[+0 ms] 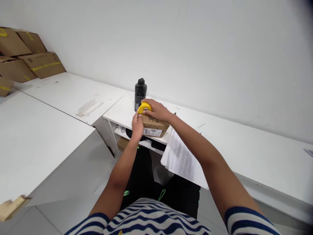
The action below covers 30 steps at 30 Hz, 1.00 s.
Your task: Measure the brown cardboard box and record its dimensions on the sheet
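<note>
A yellow tape measure point(145, 106) sits in my right hand point(158, 110), its fingers closed around the case, above the left end of a small cardboard box point(157, 124). The box has black handwriting on top and a white label on its front side. My left hand point(137, 125) is at the box's left end, thumb and finger pinched at the front lower corner of the tape measure. Any drawn-out blade is too small to make out. Just behind the hands stands a black bottle point(140, 91), upright on the white desk point(119, 106).
Printed papers point(182, 156) overhang the desk's front edge, right of the box. Below is a shelf point(122, 133) with dark items. Taped cartons point(45, 63) are stacked at the far left. A white wall point(195, 49) rises behind; a wooden piece point(13, 208) shows lower left.
</note>
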Each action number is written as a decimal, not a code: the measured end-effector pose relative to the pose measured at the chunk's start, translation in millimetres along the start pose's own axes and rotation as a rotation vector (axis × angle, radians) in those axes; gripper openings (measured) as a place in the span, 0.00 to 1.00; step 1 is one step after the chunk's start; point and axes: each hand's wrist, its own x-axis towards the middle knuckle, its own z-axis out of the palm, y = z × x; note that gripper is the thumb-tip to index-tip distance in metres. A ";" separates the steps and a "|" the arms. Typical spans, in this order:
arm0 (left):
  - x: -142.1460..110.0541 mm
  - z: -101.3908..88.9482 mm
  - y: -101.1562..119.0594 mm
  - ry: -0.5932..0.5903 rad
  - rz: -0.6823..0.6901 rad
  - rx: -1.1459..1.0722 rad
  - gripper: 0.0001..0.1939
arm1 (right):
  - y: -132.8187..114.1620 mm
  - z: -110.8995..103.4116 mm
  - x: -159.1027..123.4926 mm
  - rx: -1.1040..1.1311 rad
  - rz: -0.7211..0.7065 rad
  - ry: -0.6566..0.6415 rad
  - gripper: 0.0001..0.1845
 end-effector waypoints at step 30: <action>-0.9 4.5 -1.4 0.017 0.000 0.168 0.23 | 24.3 -51.8 -45.2 -0.206 0.087 -0.079 0.29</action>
